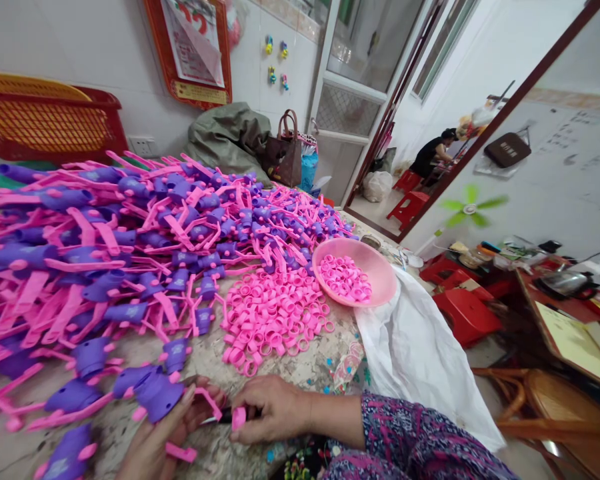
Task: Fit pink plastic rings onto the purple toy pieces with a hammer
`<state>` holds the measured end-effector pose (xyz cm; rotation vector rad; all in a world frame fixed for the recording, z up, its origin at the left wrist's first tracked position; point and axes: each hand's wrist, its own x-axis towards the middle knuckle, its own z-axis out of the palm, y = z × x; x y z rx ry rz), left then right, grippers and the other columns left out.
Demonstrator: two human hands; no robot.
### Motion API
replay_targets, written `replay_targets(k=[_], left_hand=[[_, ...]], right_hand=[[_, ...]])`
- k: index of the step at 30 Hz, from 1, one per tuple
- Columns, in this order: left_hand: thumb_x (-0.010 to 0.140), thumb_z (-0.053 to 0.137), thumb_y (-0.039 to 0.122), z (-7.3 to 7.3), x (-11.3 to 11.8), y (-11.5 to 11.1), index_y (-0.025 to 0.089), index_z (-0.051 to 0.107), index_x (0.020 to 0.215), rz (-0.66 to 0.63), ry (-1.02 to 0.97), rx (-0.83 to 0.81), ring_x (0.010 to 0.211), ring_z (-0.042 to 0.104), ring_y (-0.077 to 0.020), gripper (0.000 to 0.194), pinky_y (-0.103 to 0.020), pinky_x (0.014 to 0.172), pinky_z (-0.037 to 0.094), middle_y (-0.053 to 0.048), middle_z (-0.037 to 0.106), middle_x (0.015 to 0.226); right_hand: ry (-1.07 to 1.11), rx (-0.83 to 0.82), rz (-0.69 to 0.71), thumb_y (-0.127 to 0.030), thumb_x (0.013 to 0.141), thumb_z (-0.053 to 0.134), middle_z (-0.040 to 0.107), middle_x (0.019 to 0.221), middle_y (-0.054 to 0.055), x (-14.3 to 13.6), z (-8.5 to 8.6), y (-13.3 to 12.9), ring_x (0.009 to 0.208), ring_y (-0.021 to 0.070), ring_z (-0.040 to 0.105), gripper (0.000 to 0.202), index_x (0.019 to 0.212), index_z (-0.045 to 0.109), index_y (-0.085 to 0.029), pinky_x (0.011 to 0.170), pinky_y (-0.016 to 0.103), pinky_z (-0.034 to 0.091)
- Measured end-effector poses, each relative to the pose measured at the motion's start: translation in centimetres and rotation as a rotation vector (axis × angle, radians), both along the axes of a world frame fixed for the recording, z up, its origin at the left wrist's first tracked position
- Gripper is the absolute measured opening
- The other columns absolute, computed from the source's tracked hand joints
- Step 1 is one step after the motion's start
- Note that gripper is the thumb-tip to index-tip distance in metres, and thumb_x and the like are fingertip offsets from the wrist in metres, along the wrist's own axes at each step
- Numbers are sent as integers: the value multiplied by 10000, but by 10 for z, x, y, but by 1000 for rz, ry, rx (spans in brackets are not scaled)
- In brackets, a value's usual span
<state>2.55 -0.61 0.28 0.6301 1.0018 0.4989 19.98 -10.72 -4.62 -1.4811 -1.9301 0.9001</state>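
My left hand [167,437] is closed on a purple plastic piece [157,395] with pink arms, holding it just above the table. My right hand [275,408] pinches a pink plastic ring [239,418]. It also grips a thin tool with a black handle [225,415] and a pale metal end; most of the tool is hidden, so its kind is unclear. The two hands are close together. Beyond them lies a heap of loose pink rings [275,317]. A large pile of purple pieces with pink arms [180,227] covers the table's left and back.
A pink bowl [383,280] with more rings stands on the table [210,357], beside a white cloth [420,347] hanging over the edge. Red stools [463,317] and a wooden chair [565,420] are at right. Another person [430,157] sits beyond the doorway.
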Motion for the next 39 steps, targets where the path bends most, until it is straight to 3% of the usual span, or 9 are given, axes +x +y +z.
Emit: replay_targets(k=[13, 21, 26, 31, 39], left_hand=[[478, 875, 366, 0, -1, -1, 196, 716, 791, 20, 22, 21, 926, 707, -393, 390, -476, 766, 613, -70, 761, 743], [453, 909, 423, -13, -4, 0, 152, 735, 788, 16, -9, 43, 830, 725, -311, 465, -356, 721, 610, -81, 763, 821], [540, 880, 382, -14, -5, 0, 139, 746, 846, -3, -23, 61, 858, 725, -312, 413, -366, 736, 607, -88, 762, 861], [511, 893, 350, -17, -5, 2, 144, 738, 826, 25, -34, 45, 846, 726, -323, 407, -378, 729, 609, -90, 763, 854], [535, 859, 384, -2, 0, 0, 190, 714, 765, 6, 3, 23, 929, 706, -387, 334, -483, 824, 593, -72, 757, 748]], right_hand=[[-137, 105, 44, -396, 834, 691, 643, 752, -14, 1, -2, 2, 727, 108, 594, 237, 872, 634, -169, 672, 184, 435], [-38, 119, 7, -430, 843, 679, 640, 762, -12, 0, -11, 0, 714, 100, 592, 276, 909, 644, -164, 678, 183, 438], [-6, 80, -16, -443, 853, 664, 654, 791, 4, 1, -9, -1, 726, 106, 599, 292, 928, 648, -162, 681, 190, 449], [-53, 138, 13, -423, 853, 667, 643, 753, -7, 0, -12, -1, 708, 105, 587, 261, 894, 638, -166, 682, 191, 443], [-144, 162, 35, -415, 867, 652, 661, 763, 8, 0, -14, -1, 726, 107, 608, 264, 890, 630, -152, 690, 193, 454]])
